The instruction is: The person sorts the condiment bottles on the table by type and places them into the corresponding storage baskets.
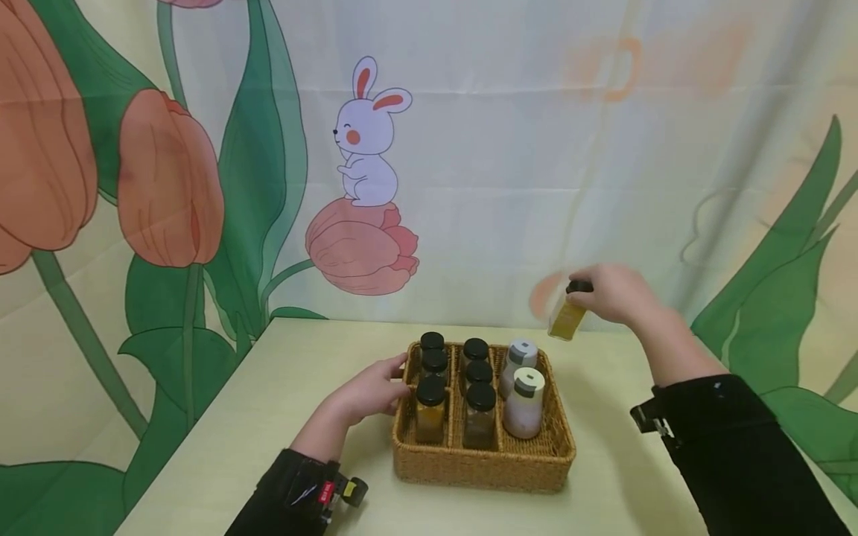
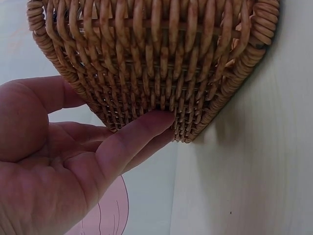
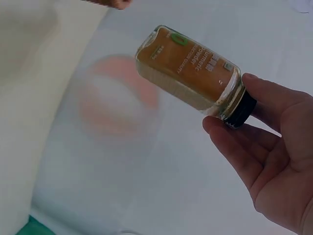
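Note:
My right hand pinches the black cap of a glass spice jar, held tilted above the table's far right, bottom pointing down and left. In the right wrist view, the jar's label reads turmeric powder, and its contents are orange-yellow. My left hand touches the left side of a woven basket. Seen from the left wrist, its fingers lie mostly straight against the wicker. Black-capped jars fill the basket's left and middle sections; two white-capped shakers stand in the right one.
The basket stands on a pale yellow table, split by woven dividers. Behind the table hangs a curtain printed with tulips and a white rabbit. Dark wrist straps with cameras sit on both forearms.

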Action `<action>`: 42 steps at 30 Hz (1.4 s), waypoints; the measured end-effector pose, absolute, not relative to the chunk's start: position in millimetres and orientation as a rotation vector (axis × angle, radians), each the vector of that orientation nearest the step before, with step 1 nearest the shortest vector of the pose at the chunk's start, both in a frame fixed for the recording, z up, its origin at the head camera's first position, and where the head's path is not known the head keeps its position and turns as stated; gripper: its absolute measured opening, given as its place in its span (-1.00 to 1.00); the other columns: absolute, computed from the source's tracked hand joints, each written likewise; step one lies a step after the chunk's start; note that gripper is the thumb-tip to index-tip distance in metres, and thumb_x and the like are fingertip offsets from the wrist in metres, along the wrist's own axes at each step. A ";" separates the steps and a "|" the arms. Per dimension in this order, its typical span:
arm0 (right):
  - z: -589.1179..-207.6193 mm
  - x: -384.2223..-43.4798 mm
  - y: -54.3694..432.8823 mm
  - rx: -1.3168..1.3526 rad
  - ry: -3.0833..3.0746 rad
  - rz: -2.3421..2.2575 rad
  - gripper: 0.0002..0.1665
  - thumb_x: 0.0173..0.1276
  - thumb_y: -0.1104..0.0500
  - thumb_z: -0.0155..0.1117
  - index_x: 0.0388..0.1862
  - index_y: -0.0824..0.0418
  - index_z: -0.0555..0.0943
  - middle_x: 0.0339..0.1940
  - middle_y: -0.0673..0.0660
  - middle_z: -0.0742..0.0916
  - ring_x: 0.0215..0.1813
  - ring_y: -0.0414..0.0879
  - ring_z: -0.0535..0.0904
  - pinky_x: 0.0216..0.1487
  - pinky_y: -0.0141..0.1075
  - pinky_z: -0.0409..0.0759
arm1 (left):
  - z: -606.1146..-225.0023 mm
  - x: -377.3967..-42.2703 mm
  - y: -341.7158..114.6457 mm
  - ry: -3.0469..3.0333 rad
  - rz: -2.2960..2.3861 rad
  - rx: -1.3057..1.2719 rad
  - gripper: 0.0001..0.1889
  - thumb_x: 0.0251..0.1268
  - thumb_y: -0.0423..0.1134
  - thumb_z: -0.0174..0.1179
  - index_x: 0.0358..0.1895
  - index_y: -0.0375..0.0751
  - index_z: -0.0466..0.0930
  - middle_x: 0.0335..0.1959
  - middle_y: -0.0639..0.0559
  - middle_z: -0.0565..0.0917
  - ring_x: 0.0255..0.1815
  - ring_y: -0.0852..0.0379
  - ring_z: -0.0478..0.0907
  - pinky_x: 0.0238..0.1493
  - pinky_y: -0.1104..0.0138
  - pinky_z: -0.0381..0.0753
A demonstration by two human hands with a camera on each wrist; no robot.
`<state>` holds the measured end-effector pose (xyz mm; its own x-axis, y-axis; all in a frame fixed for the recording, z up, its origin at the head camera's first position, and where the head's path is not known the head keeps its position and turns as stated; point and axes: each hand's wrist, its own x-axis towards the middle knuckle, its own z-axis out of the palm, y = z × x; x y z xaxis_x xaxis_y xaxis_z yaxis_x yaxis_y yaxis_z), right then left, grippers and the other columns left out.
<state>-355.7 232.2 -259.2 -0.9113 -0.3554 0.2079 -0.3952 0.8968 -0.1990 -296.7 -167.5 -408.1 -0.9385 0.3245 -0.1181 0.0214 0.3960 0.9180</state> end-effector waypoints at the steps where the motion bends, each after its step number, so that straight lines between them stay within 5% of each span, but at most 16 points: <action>1: -255.4 -353.3 229.9 0.582 -2.891 0.369 -0.49 0.42 0.10 0.31 0.22 0.39 0.64 -0.03 0.34 0.74 -0.13 0.17 0.63 -0.16 0.04 0.58 | -408.2 -296.5 -167.6 2.377 1.561 0.299 -0.17 0.36 -0.31 0.22 0.64 -0.22 0.05 0.48 -0.41 0.29 0.24 -0.23 0.55 -0.06 0.02 0.70; 30: -201.2 -282.1 144.9 0.968 -2.737 0.365 -0.55 0.36 -0.02 0.43 0.15 0.16 0.74 -0.08 0.03 0.81 -0.22 -0.12 0.67 -0.17 -0.09 0.60 | -407.5 -296.3 -167.5 2.353 1.573 0.308 -0.21 0.41 -0.33 0.13 0.65 -0.24 0.00 0.49 -0.40 0.28 0.29 -0.28 0.50 -0.01 -0.04 0.68; 42: -202.9 -275.2 126.7 1.091 -2.705 0.311 -0.77 0.35 0.02 0.45 -0.07 0.07 0.78 -0.34 -0.14 0.75 -0.43 -0.22 0.55 -0.31 -0.20 0.53 | -407.6 -296.5 -167.0 2.346 1.570 0.314 -0.21 0.42 -0.35 0.11 0.64 -0.27 -0.02 0.49 -0.41 0.27 0.29 -0.28 0.49 -0.01 -0.03 0.68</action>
<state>-275.2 126.7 -202.9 -0.7048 -0.6564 0.2690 -0.7003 0.7043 -0.1163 -296.5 -167.0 -407.6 -0.9312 0.3421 -0.1255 0.0144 0.3788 0.9254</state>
